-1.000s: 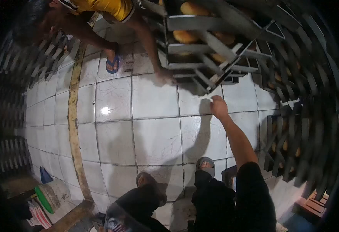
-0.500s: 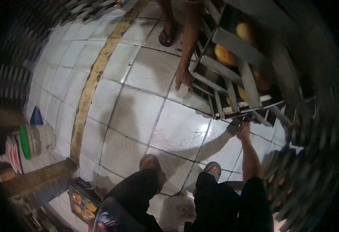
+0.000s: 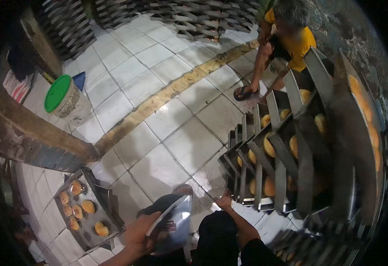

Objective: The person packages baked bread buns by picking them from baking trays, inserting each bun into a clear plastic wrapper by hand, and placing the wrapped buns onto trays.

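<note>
At the lower middle, my left hand (image 3: 141,231) is closed around a glossy clear plastic bag (image 3: 172,224) with some dark red print. Whether it is one bag or several I cannot tell. My right hand (image 3: 224,202) reaches out to the low corner of a tall stack of metal baking trays (image 3: 301,159) on my right. Its fingers seem to grip a tray edge, partly hidden by the corner. Round golden buns (image 3: 269,145) show between the trays, and more buns lie in the top one.
A tray with several buns (image 3: 88,206) lies on the floor at left, beside a wooden beam (image 3: 34,128). Behind it stands a bucket with a green lid (image 3: 57,92). A person in a yellow shirt (image 3: 303,46) sits beyond the stack. More stacked trays (image 3: 198,22) line the back.
My view has swung left and up, bringing the floor tray and plastic bag into fuller view. The other person's hand has left the stack. My right hand remains at its low edge.
</note>
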Demonstrator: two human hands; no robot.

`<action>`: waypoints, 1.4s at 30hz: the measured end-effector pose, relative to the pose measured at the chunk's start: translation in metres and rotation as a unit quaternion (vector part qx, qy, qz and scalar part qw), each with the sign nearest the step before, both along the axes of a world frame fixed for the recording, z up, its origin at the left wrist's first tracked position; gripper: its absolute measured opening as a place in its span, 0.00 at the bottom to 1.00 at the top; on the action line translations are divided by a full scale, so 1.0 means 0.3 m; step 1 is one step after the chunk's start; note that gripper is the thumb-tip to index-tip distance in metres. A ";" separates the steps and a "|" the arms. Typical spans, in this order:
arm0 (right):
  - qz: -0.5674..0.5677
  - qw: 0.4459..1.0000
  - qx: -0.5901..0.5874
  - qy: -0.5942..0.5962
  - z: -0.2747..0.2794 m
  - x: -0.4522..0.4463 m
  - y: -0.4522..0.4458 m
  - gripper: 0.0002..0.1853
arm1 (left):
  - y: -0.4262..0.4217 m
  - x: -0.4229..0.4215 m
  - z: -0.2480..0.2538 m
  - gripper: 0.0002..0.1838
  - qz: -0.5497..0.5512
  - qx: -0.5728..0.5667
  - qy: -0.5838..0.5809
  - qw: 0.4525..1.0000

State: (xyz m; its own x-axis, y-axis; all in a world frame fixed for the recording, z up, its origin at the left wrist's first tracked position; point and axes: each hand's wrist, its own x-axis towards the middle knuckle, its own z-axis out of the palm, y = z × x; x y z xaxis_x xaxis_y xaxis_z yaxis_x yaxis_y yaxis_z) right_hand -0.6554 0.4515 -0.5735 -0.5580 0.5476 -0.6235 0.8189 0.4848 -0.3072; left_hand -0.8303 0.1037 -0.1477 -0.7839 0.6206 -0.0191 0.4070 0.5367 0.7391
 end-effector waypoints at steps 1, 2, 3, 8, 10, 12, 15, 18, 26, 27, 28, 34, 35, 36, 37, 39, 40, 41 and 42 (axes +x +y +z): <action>0.036 0.997 0.062 0.024 -0.096 -0.010 -0.055 0.69 | -0.008 0.008 -0.002 0.28 0.004 0.017 0.003 1.000; 0.029 0.999 -0.007 -0.012 -0.043 -0.069 -0.090 0.68 | -0.002 0.010 0.039 0.27 0.013 -0.070 -0.032 0.997; 0.024 0.995 -0.078 -0.048 0.029 -0.114 -0.117 0.67 | 0.019 0.004 0.063 0.26 0.000 -0.090 -0.056 0.994; 0.090 0.993 -0.062 0.049 0.072 -0.190 -0.330 0.67 | -0.030 0.048 0.088 0.20 0.003 -0.042 -0.004 0.999; 0.151 0.979 -0.079 0.113 -0.061 -0.100 -0.355 0.66 | -0.122 0.080 0.011 0.19 0.079 0.034 0.009 0.996; 0.091 0.963 -0.182 0.175 -0.063 0.051 -0.344 0.57 | -0.195 0.110 0.022 0.14 0.108 0.008 0.073 0.991; -0.249 0.900 -0.309 0.180 0.206 0.274 -0.354 0.36 | -0.222 0.099 -0.022 0.08 0.090 0.049 0.132 0.986; -0.321 0.915 -0.168 0.179 0.484 0.505 -0.396 0.28 | -0.188 0.085 -0.052 0.07 0.141 0.276 -0.169 0.936; -0.271 0.770 -0.131 0.563 1.590 0.588 -0.616 0.30 | -0.004 0.226 0.199 0.10 -0.096 0.342 -0.416 0.837; -0.281 0.704 -0.258 0.600 1.650 0.584 -0.668 0.37 | -0.018 0.264 0.177 0.10 -0.145 0.303 -0.405 0.851; -0.282 0.636 -0.383 0.607 1.678 0.583 -0.719 0.40 | -0.038 0.316 0.152 0.13 -0.150 0.281 -0.411 0.854; -0.230 0.803 -0.324 0.443 1.491 0.689 -0.872 0.35 | -0.190 0.541 0.015 0.28 -0.203 0.226 -0.231 0.924; -0.160 0.868 -0.253 0.397 1.459 0.712 -0.882 0.33 | -0.206 0.557 0.035 0.28 -0.162 0.241 -0.178 0.940; -0.107 0.896 -0.112 0.415 1.450 0.728 -0.893 0.31 | -0.227 0.566 0.081 0.28 -0.121 0.253 -0.122 0.952; -0.056 0.902 0.028 0.428 1.435 0.738 -0.912 0.29 | -0.248 0.571 0.127 0.28 -0.082 0.258 -0.064 0.961; 0.001 0.852 0.233 0.468 1.521 0.689 -0.864 0.30 | -0.219 0.568 0.222 0.28 -0.128 0.253 0.033 0.958; 0.040 0.858 0.279 0.429 1.517 0.644 -0.800 0.29 | -0.177 0.572 0.265 0.28 -0.161 0.251 0.077 0.951; 0.075 0.858 0.330 0.386 1.511 0.598 -0.720 0.29 | -0.099 0.600 0.300 0.27 -0.272 0.272 0.119 0.915; 0.121 0.882 0.326 0.317 1.499 0.550 -0.658 0.29 | -0.001 0.652 0.340 0.26 -0.380 0.294 0.160 0.862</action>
